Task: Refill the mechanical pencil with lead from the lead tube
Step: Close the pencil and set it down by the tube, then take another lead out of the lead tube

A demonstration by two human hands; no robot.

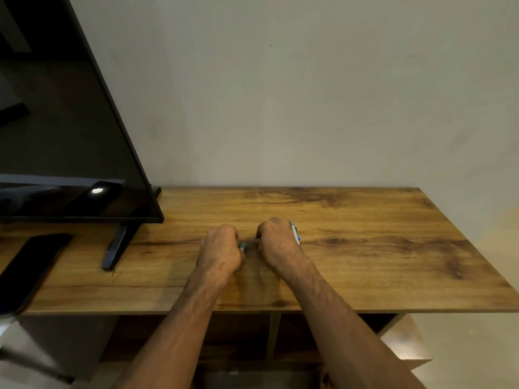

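Both my forearms reach in over the near edge of the table [365, 276], and my fists sit close together around the middle of the top, knuckles toward the wall. My left hand [222, 248] is curled shut around a small greenish piece, the lead tube [243, 246], of which only a stub pokes out on the thumb side; it is too small and blurred to read more. My right hand [276, 245] is closed as well, gripping the mechanical pencil [295, 233], a thin pale barrel with a blue spot that slants up past my knuckles toward the far edge. The other end of the pencil is hidden under my fingers.

To the right the wood runs bare out to the right edge and far right corner. To the left lie a dark phone [31, 270] at the near left edge, and the monitor [70, 136] with its foot [116, 248] toward the far left corner. A plain wall [309, 94] rises behind the far edge.
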